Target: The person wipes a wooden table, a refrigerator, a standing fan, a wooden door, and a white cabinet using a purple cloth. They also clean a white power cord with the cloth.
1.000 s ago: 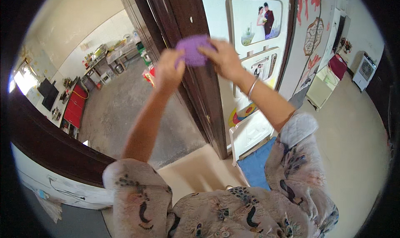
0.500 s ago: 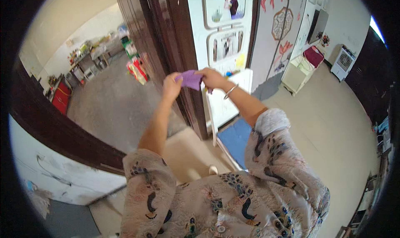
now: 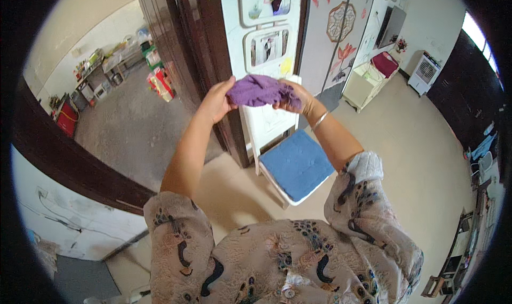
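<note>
Doorway (image 3: 210, 48) between two rooms, purple cloth (image 3: 253, 91) held in both hands

Far left, past the dark brown frame of the doorway, a kitchen with a grey floor (image 3: 133, 133) holds a red cabinet (image 3: 67, 116) and, farther back, a worktable (image 3: 120, 61) crowded with small items. Red-and-yellow packaging (image 3: 161, 84) stands on that floor, nearer the frame.

Next comes the left hand (image 3: 217, 100), closed on the left end of the purple cloth, its thumb along the edge. Crumpled and bunched, the cloth hangs in the air between the two hands, which are slightly apart. At its other end the right hand (image 3: 297, 95) is clamped on the gathered fabric; a silver-coloured bangle (image 3: 320, 119) circles that wrist.

Behind the cloth, two framed photographs (image 3: 268, 48) hang one above the other on a white wall, and below stands a white chair (image 3: 253, 139) with a blue seat cushion (image 3: 297, 164).

Farther right are a grey panel (image 3: 320, 48) with red flower designs, a cream cabinet (image 3: 358, 91) bearing a maroon cloth (image 3: 385, 64), a white air cooler (image 3: 425, 75) and a large dark door (image 3: 458, 85).
</note>
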Motion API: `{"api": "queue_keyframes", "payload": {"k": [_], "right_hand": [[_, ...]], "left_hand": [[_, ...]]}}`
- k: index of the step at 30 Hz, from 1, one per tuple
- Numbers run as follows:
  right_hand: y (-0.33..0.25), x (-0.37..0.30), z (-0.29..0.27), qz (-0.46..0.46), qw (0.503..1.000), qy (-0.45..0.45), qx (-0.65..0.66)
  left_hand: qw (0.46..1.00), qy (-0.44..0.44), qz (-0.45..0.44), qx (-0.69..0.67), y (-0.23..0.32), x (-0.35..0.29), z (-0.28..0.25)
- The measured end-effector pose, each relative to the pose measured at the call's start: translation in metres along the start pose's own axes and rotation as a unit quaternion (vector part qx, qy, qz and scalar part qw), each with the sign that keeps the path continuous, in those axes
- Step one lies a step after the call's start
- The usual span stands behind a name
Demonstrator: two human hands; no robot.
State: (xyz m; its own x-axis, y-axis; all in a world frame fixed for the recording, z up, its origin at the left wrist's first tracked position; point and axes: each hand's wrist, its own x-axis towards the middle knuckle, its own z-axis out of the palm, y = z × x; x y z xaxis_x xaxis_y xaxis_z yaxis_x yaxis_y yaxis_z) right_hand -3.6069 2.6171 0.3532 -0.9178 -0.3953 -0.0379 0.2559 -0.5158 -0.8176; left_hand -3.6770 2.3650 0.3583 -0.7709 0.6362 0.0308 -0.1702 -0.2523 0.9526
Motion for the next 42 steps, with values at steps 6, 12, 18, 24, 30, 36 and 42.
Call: {"api": "queue_keyframes", "payload": {"k": [6, 12, 18, 24, 30, 36, 42], "right_hand": [[-0.023, -0.019, -0.053, -0.046, 0.997, 0.052, 0.033], [-0.063, -0.024, -0.085, -0.041, 0.998, 0.052, -0.010], [-0.117, 0.042, -0.136, -0.006, 0.990, -0.087, -0.112], [-0.115, 0.095, -0.155, -0.044, 0.975, -0.098, -0.195], [-0.124, 0.126, -0.178, -0.067, 0.984, -0.043, -0.161], [-0.138, 0.172, -0.187, -0.275, 0.837, 0.135, -0.454], [-0.147, 0.215, -0.113, -0.395, 0.478, 0.109, -0.777]], "left_hand": [[0.999, -0.039, 0.013, 0.026, -0.006, 0.043, 0.050], [0.996, 0.047, 0.076, -0.002, -0.024, 0.125, 0.084], [0.968, 0.186, 0.137, 0.101, -0.032, 0.197, 0.086], [0.930, 0.282, 0.163, 0.170, -0.040, 0.219, 0.080], [0.880, 0.364, 0.170, 0.254, -0.016, 0.235, 0.049], [0.791, 0.374, 0.226, 0.428, -0.006, 0.290, -0.011], [0.732, 0.314, 0.239, 0.555, -0.004, 0.317, -0.046]]}}
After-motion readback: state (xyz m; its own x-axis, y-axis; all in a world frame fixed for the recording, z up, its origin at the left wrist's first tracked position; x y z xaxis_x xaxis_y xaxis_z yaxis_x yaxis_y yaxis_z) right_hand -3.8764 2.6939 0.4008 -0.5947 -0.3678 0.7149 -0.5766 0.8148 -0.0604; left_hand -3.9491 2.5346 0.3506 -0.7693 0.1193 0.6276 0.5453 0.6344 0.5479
